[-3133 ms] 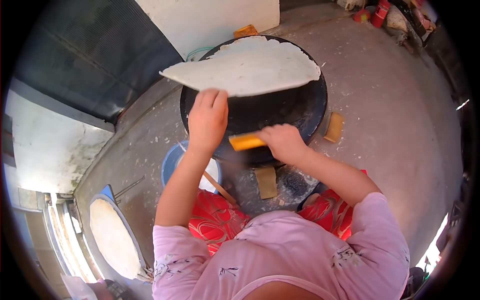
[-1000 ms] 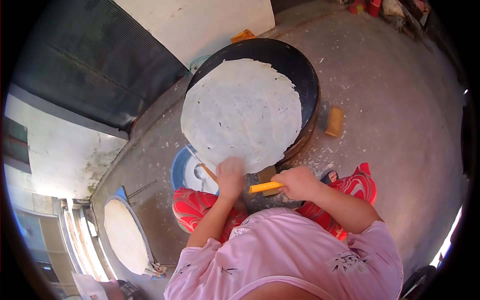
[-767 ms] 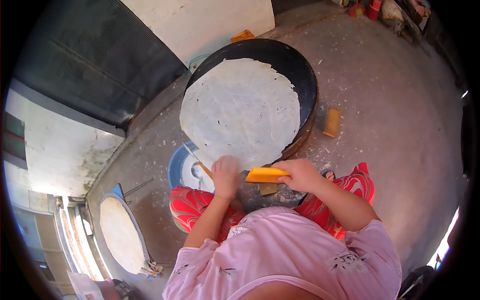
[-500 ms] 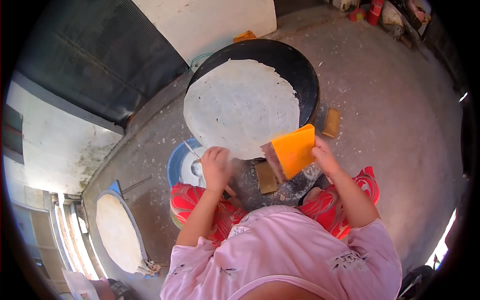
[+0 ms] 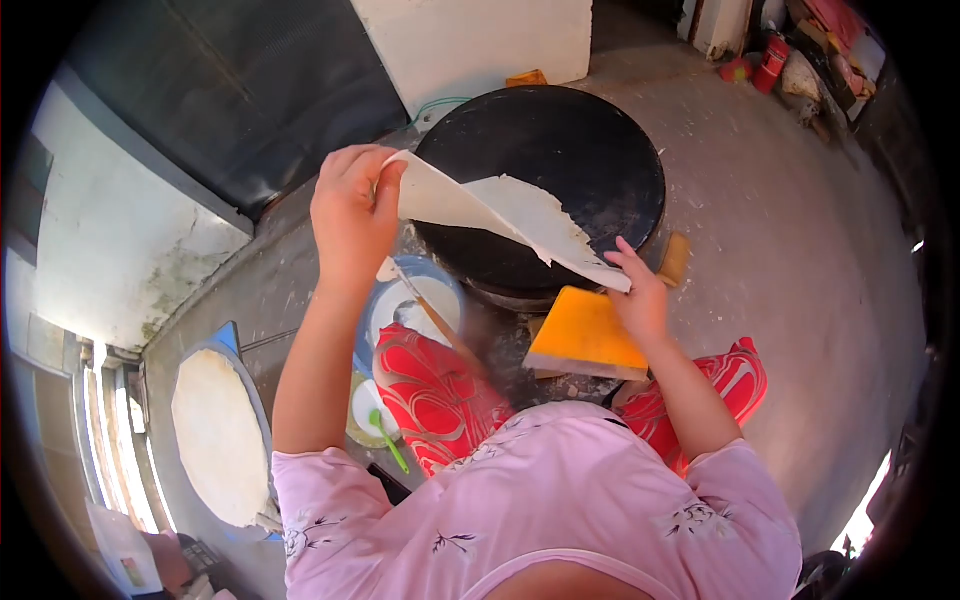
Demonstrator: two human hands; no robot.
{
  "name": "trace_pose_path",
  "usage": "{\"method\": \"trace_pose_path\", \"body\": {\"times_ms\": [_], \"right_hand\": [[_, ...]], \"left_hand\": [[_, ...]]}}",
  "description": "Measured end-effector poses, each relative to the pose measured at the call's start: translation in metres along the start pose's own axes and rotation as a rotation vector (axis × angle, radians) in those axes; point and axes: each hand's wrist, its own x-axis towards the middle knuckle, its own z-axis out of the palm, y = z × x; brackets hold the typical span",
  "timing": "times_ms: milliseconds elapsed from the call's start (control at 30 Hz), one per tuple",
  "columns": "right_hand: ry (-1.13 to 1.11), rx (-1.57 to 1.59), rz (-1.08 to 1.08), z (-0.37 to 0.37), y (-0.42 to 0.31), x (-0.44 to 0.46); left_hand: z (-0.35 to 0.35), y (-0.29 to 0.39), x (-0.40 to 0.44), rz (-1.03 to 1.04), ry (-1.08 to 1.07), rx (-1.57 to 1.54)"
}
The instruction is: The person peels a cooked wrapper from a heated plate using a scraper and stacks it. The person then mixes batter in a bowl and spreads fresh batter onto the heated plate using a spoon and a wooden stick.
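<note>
A large, thin pancake (image 5: 530, 215) is lifted partly off the round black griddle (image 5: 570, 130) and hangs folded between my hands. My left hand (image 5: 352, 205) is closed on its left edge, raised over the griddle's left side. At the griddle's near right edge, my right hand (image 5: 638, 290) has the pancake's other end at its fingers. The same hand also holds a yellow scraper (image 5: 590, 330), its straight edge facing me. Part of the right hand's grip is hidden behind the scraper and pancake.
Left of the griddle stands a blue basin (image 5: 445, 275) of white batter, with a wooden-handled tool (image 5: 435, 315) across it. A green spoon (image 5: 388, 440) rests in a smaller bowl. Stacked pancakes (image 5: 220, 435) lie far left. A yellowish block (image 5: 675, 260) sits right of the griddle.
The pancake, flat on the griddle before, is now peeled up and folded. My left hand has moved up and left with its edge. The scraper has turned and lowered in my right hand.
</note>
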Motion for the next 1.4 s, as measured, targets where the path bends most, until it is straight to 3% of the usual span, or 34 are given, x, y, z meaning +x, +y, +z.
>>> {"method": "trace_pose_path", "body": {"times_ms": [100, 167, 267, 333, 400, 433, 500, 567, 667, 767, 833, 900, 967, 1067, 1167, 1233, 1300, 1400], "right_hand": [[0.052, 0.194, -0.037, 0.000, -0.020, 0.029], [0.021, 0.117, -0.088, -0.007, -0.059, 0.054], [-0.034, -0.032, -0.251, -0.001, -0.126, 0.096], [-0.065, -0.128, -0.395, 0.014, -0.180, 0.119], [-0.051, -0.206, -0.519, 0.042, -0.229, 0.136], [-0.025, -0.248, -0.592, 0.060, -0.253, 0.141], [-0.005, -0.094, -0.757, 0.094, -0.303, 0.145], [0.007, 0.078, -0.911, 0.131, -0.345, 0.132], [-0.177, 0.430, -0.967, 0.188, -0.393, 0.100], [-0.393, 0.643, -0.918, 0.242, -0.410, 0.052], [-0.556, 0.576, -0.837, 0.260, -0.404, 0.028], [-0.612, 0.461, -0.854, 0.274, -0.387, 0.014], [-0.689, 0.299, -0.750, 0.270, -0.371, 0.010], [-0.640, 0.244, -0.721, 0.275, -0.331, 0.029], [-0.551, 0.140, -0.687, 0.267, -0.292, 0.062], [-0.534, 0.055, -0.555, 0.248, -0.274, 0.082], [-0.483, 0.041, -0.487, 0.238, -0.246, 0.104], [-0.449, 0.035, -0.400, 0.217, -0.214, 0.122]], "left_hand": [[-0.030, -0.035, 0.004, -0.030, -0.026, 0.029], [-0.059, -0.062, 0.006, -0.567, -0.221, -0.110], [-0.096, -0.154, -0.009, -0.626, -0.173, -0.189], [-0.132, -0.178, -0.020, -0.672, -0.140, -0.228], [-0.175, -0.181, -0.028, -1.029, 0.088, -0.227], [-0.201, -0.194, -0.038, -1.040, 0.116, -0.202], [-0.264, -0.222, -0.068, -0.888, 0.552, -0.345], [-0.332, -0.198, -0.097, -0.727, 0.790, -0.268], [-0.413, -0.151, -0.165, -0.674, 0.818, 0.170], [-0.442, -0.106, -0.247, -0.638, 0.654, 0.705], [-0.443, -0.094, -0.302, -0.616, 0.551, 0.943], [-0.431, -0.100, -0.368, -0.678, 0.538, 0.919], [-0.413, -0.111, -0.425, -0.769, 0.341, 1.072], [-0.377, -0.135, -0.489, -1.092, 0.265, 0.904], [-0.352, -0.135, -0.483, -1.220, 0.118, 0.971], [-0.344, -0.142, -0.470, -1.256, 0.026, 0.997], [-0.336, -0.157, -0.460, -1.302, -0.225, 1.140], [-0.326, -0.186, -0.444, -1.265, -0.277, 1.202]]}}
